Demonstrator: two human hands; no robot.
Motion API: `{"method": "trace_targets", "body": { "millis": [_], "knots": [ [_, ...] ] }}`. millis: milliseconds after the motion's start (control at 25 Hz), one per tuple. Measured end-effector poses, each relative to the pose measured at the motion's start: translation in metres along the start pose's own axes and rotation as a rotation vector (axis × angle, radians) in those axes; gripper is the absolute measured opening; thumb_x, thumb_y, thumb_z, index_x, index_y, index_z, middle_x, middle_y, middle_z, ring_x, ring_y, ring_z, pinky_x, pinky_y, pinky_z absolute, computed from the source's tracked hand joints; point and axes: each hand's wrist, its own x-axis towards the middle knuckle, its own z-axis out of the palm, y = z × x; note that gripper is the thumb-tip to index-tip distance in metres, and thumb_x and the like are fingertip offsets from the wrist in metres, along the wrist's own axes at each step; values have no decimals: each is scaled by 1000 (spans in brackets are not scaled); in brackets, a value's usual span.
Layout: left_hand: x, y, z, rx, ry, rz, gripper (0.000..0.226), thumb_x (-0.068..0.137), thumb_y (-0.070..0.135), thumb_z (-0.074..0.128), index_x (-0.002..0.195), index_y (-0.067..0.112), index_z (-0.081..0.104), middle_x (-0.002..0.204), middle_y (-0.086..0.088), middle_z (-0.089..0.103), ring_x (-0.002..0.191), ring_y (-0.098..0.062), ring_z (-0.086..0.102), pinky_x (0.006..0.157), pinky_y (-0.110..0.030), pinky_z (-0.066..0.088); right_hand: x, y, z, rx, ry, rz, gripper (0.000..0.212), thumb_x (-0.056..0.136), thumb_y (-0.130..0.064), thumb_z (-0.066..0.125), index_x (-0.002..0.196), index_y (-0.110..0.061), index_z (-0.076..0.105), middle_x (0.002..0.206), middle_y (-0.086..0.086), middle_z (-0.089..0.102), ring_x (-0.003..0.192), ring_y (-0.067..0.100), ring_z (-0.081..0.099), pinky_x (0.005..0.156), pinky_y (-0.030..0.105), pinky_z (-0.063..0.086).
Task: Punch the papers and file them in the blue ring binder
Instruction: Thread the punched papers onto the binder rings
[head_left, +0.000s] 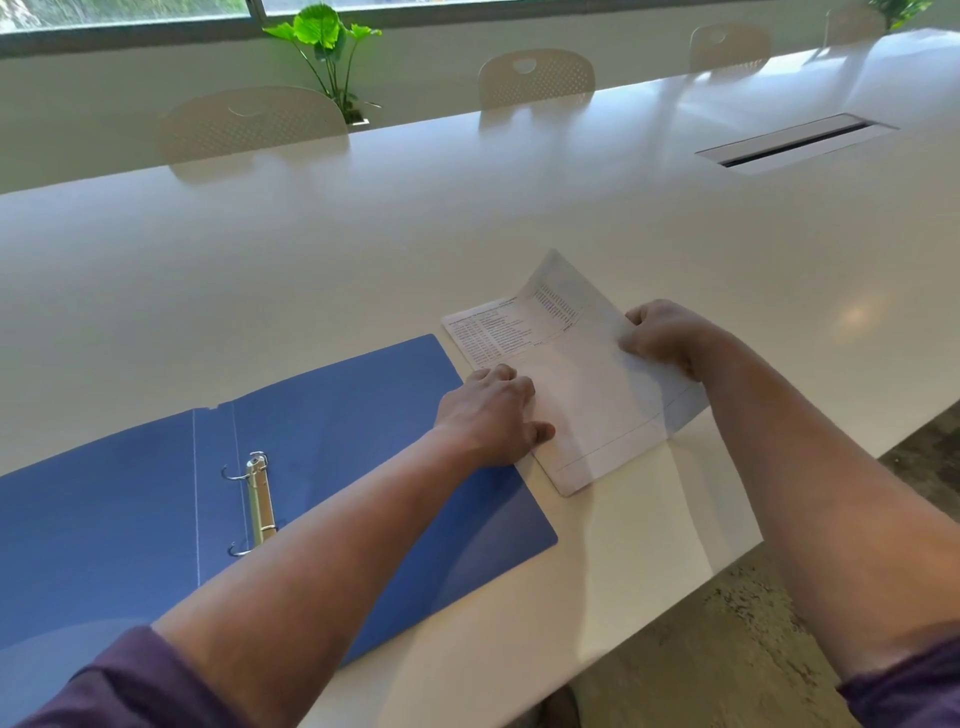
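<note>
A blue ring binder (363, 431) lies open and flat on the white table (363, 249), its two metal rings (257, 499) open at the spine. To its right lie printed papers (587, 410). My right hand (662, 335) grips the right edge of the top sheet and lifts it, so its far corner curls up. My left hand (493, 410) presses flat on the left side of the papers, fingers spread, holding them down. No hole punch is in view.
The table's near edge runs diagonally at lower right, with floor (727, 649) beyond it. A cable slot (795, 140) sits in the table at far right. Several pale chairs (249, 124) and a potted plant (327, 47) stand along the far side.
</note>
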Motion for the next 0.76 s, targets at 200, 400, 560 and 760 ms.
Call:
{"method": "trace_targets", "body": {
  "millis": [200,400,560,760],
  "knots": [
    [-2,-6,3,-52,30,8,63,90,65,60,140,28,52,154,6,40,140,-21,39,98,-43,45,-9,7,-2,105,102,-135,19,92,-7,54,92,-7,73,81,9,66,72,23,60,65,30,46],
    [-12,-27,2,-637,479,12,63,90,41,73,143,15,50,159,-6,34,145,-25,36,119,-40,33,-22,-6,-24,277,89,-164,13,94,-10,61,96,-12,74,100,14,76,82,27,68,81,40,57],
    [-29,-38,-22,-1338,572,-244,99,88,38,75,161,21,10,160,-3,32,140,-20,45,112,-41,41,-44,-37,-16,483,-6,-210,16,98,-7,59,93,-14,72,106,17,75,94,31,71,95,46,57],
    [-74,-78,-43,-1971,535,-225,34,104,19,56,137,9,55,123,-10,73,110,-29,72,93,-48,57,-72,-82,35,647,-181,-308,16,100,-3,57,112,-3,67,105,13,73,91,25,72,85,37,62]
  ]
}}
